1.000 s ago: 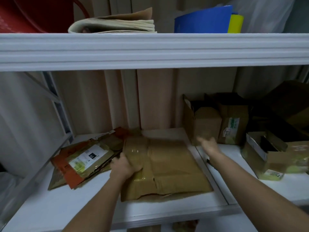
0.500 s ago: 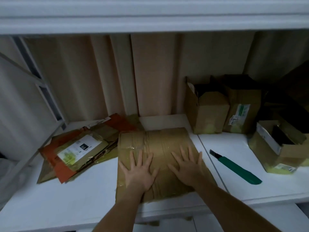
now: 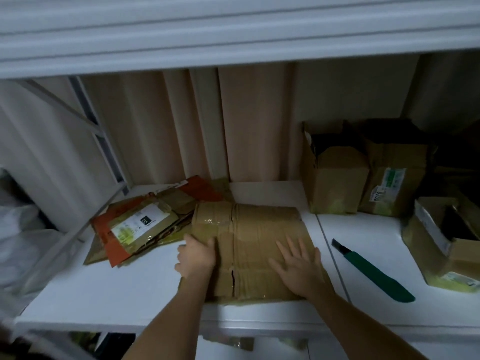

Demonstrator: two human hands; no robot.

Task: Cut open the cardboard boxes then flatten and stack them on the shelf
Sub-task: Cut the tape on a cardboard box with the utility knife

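Head view: your left hand grips the flattened box's left edge, right hand lies flat & open on top, w/ the stack just left on the shelf, so left hand's nearer.

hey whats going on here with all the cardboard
A person is flattening cardboard boxes on a white shelf. The right hand presses flat on a flattened box, while the left hand grips its left edge, fingers curled over it. A pile of flattened cardboard lies just to the left, partly under that box. A green box cutter lies untouched to the right, and several boxes still in shape wait at the back right.
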